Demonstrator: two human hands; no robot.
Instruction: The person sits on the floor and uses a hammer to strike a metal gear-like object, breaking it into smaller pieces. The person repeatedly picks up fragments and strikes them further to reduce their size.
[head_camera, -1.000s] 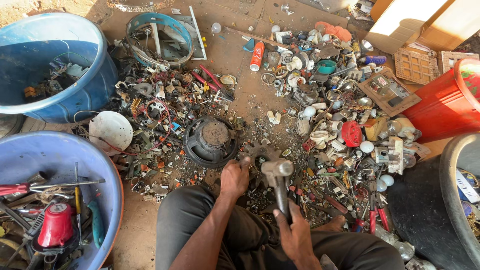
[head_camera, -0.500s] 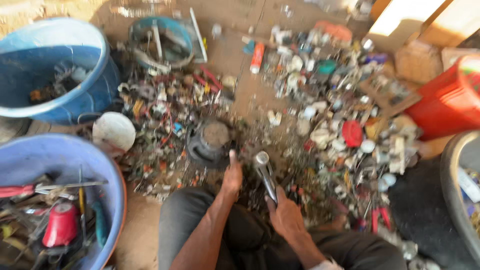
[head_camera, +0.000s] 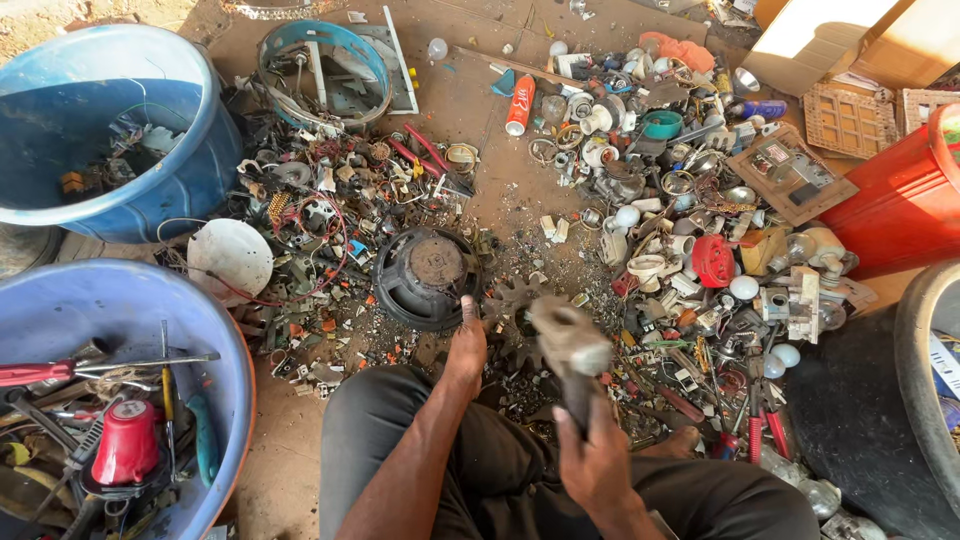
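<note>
Beside black speaker (head_camera: 428, 277), blurred grey hammer (head_camera: 570, 350)

- One view only: the head camera, worn by the seated person, faces steeply down at the ground.
- Close range: knees at 6 o'clock, scrap pile (head_camera: 640, 190) at 12 to 2 o'clock, blue tubs (head_camera: 205, 150) at 9 to 10 o'clock.

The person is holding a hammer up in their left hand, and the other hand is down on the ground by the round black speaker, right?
Not quite. The head view shows the hammer in the right hand. The left hand is the one down by the round black speaker.
</note>
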